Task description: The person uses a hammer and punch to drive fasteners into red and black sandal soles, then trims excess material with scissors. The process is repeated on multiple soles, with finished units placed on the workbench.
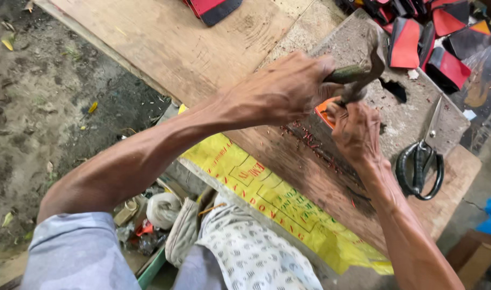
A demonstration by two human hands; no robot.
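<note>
My left hand (280,88) is closed around the green handle of a hammer (363,67), whose worn metal head hangs over a grey stone slab (412,115). My right hand (355,131) pinches a small orange and red piece (325,110) at the slab's near edge, right under the hammer head. Most of that piece is hidden by my fingers.
Black-handled scissors (423,161) lie on the slab to the right. A pile of red and black cut pieces (428,37) sits at the far right. The slab rests on a wooden workbench (175,43) with a yellow printed sheet (272,198) along its near edge. Bare ground lies at the left.
</note>
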